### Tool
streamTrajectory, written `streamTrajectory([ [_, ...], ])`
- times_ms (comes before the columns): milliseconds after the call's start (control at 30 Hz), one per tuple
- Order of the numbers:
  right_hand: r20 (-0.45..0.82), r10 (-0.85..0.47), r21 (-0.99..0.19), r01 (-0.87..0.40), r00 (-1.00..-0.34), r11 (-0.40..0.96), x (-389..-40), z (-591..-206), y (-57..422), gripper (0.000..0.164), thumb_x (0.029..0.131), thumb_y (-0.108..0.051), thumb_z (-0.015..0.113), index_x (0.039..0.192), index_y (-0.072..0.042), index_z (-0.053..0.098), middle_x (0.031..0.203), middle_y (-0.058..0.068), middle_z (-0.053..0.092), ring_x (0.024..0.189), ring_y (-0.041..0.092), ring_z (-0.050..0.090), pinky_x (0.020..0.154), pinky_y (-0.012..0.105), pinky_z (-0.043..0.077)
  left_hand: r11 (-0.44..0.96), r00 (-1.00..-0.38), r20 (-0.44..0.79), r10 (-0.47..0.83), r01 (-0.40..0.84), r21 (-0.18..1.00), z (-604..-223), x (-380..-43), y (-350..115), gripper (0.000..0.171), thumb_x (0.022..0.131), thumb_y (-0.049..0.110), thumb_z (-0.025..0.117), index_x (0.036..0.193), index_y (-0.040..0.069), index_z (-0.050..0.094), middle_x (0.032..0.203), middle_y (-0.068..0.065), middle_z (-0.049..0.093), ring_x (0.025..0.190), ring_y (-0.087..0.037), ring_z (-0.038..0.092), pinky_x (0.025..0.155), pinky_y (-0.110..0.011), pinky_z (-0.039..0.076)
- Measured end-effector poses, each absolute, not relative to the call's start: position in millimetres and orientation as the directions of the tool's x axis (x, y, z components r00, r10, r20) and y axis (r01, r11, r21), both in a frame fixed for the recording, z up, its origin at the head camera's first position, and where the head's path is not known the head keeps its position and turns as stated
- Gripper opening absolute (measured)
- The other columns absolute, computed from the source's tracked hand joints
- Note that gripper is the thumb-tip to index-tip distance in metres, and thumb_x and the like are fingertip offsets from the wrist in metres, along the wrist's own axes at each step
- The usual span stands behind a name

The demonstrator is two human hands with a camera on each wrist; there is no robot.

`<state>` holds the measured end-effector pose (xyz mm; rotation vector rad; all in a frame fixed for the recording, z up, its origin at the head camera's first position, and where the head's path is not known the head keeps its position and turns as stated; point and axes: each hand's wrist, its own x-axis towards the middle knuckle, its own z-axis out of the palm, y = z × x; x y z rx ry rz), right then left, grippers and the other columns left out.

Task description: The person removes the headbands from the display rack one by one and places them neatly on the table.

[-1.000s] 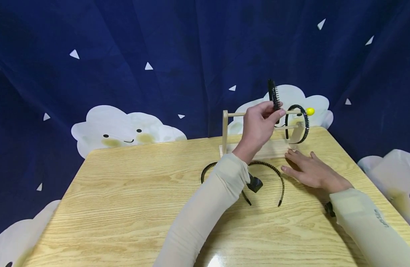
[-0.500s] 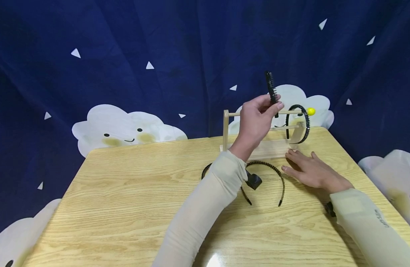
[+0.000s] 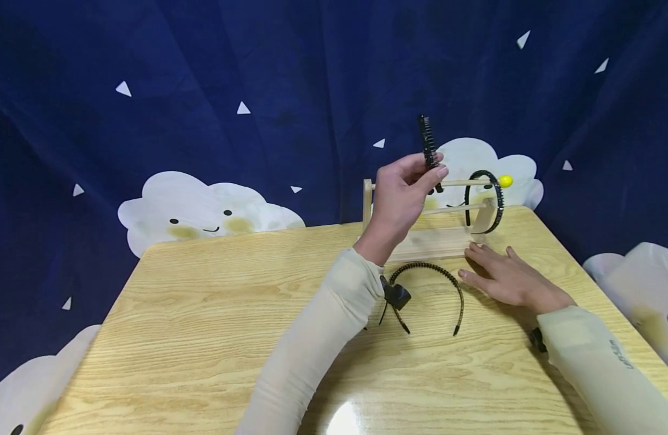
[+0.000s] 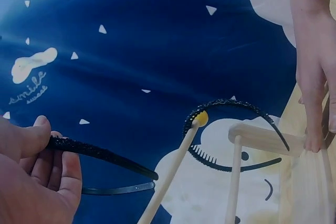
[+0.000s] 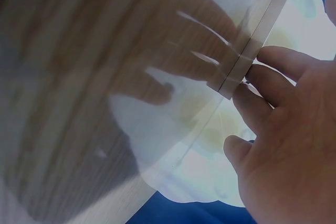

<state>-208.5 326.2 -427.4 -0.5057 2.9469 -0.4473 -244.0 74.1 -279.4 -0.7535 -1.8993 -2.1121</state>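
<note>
My left hand [image 3: 395, 196] pinches a black headband [image 3: 427, 140] between thumb and fingers, holding it up above the top rod of a wooden rack. In the left wrist view the toothed band [image 4: 113, 157] points toward the rod [image 4: 176, 166], both arms of the band apart from it. Another black headband [image 3: 498, 208] hangs over the rod near its yellow-tipped right end. My right hand [image 3: 499, 279] lies with fingers extended, its fingertips touching the right end of the rack's base [image 3: 434, 243]. The right wrist view shows those fingertips at the base edge [image 5: 239, 72].
A dark headband [image 3: 460, 293] lies on the wooden table [image 3: 203, 314] before the rack. Part of another dark band [image 3: 384, 313] shows beside my left forearm, which hides the rest. Behind the table hangs a navy curtain [image 3: 203, 72] with clouds.
My left hand has drawn leftward with the headband, which has risen a little and moved farther from the hanging one. My right hand has stayed against the base.
</note>
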Motion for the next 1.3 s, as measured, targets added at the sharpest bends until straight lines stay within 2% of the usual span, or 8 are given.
streamTrajectory([
  [333, -0.064, -0.344, -0.296, -0.311, -0.937, 0.903, -209, -428, 328, 0.078, 0.104, -0.058, 0.042, 0.153, 0.003, 0.036, 0.159, 0.026, 0.026, 0.145, 0.047, 0.022, 0.111, 0.072, 0.009, -0.168, -0.832, 0.497, 0.245, 0.469, 0.867, -278, -236, 56, 0.022, 0.092, 0.004, 0.074, 0.113, -0.003, 0.074, 0.097, -0.008, 0.073, 0.084, -0.012, 0.066, 0.078, -0.024, 0.055],
  [533, -0.067, -0.345, -0.289, -0.312, -0.936, 0.905, -209, -428, 326, 0.079, 0.104, -0.058, 0.043, 0.153, 0.003, 0.036, 0.159, 0.025, 0.027, 0.145, 0.046, 0.023, 0.112, 0.072, 0.010, -0.169, -0.831, 0.481, 0.281, 0.450, 0.877, -280, -232, 39, 0.022, 0.092, 0.000, 0.072, 0.114, -0.004, 0.073, 0.101, -0.011, 0.072, 0.086, -0.014, 0.066, 0.083, -0.027, 0.056],
  [733, -0.064, -0.344, -0.295, -0.311, -0.937, 0.903, -208, -425, 324, 0.079, 0.103, -0.058, 0.044, 0.152, 0.003, 0.037, 0.159, 0.026, 0.027, 0.145, 0.046, 0.023, 0.112, 0.071, 0.010, -0.206, -0.854, 0.427, 0.299, 0.379, 0.902, -282, -226, 25, 0.020, 0.092, -0.001, 0.072, 0.111, -0.007, 0.072, 0.101, -0.014, 0.072, 0.089, -0.015, 0.067, 0.087, -0.032, 0.057],
  [900, -0.059, -0.347, -0.298, -0.315, -0.936, 0.901, -208, -427, 323, 0.078, 0.103, -0.057, 0.044, 0.152, 0.004, 0.037, 0.158, 0.026, 0.028, 0.144, 0.047, 0.024, 0.112, 0.071, 0.010, -0.203, -0.870, 0.375, 0.319, 0.324, 0.924, -287, -221, 14, 0.021, 0.092, 0.001, 0.073, 0.111, -0.007, 0.072, 0.109, -0.017, 0.072, 0.097, -0.017, 0.069, 0.089, -0.034, 0.056],
  [1133, -0.068, -0.345, -0.309, -0.309, -0.936, 0.899, -209, -428, 325, 0.079, 0.104, -0.058, 0.043, 0.153, 0.003, 0.036, 0.159, 0.025, 0.026, 0.145, 0.047, 0.022, 0.113, 0.070, 0.008, -0.163, -0.874, 0.351, 0.336, 0.313, 0.936, -293, -213, -4, 0.022, 0.090, 0.001, 0.075, 0.111, -0.005, 0.072, 0.097, -0.013, 0.074, 0.089, -0.018, 0.071, 0.087, -0.036, 0.057],
  [1300, -0.067, -0.345, -0.319, -0.307, -0.936, 0.897, -208, -427, 325, 0.080, 0.103, -0.058, 0.043, 0.153, 0.004, 0.035, 0.160, 0.026, 0.025, 0.145, 0.048, 0.022, 0.113, 0.071, 0.008, -0.128, -0.879, 0.331, 0.343, 0.306, 0.943, -296, -208, -16, 0.021, 0.091, 0.002, 0.075, 0.111, -0.004, 0.073, 0.099, -0.012, 0.074, 0.092, -0.020, 0.072, 0.087, -0.038, 0.057],
])
